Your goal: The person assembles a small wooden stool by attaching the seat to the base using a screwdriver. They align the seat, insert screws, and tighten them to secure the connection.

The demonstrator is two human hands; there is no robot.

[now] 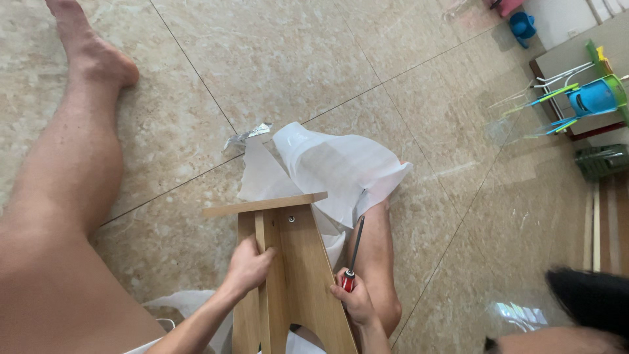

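We are sitting on the tiled floor (314, 59) with a wooden frame (288, 275) standing between our legs. Our left hand (247, 265) is wrapping around one of its upright boards, fingers closed on the edge. Our right hand (354, 303) is closing on the red handle of a screwdriver (354, 252) while also resting against the frame's right side.

As we judge it, the main risk is the frame tipping or twisting: it is being steadied by one gripping hand only, and crumpled white wrapping paper (334, 167) is lying just behind it, where a foot of the frame could slide. The screwdriver could also slip; its tip is hovering close to our bare right knee (377, 262), apart from the small screw (291, 219) under the top board.

The frame's long axis is running from near our lap away toward the paper, its flat top board lying crosswise at the far end. The screwdriver is pointing away from us, tilting slightly right, roughly parallel to the frame's right edge.
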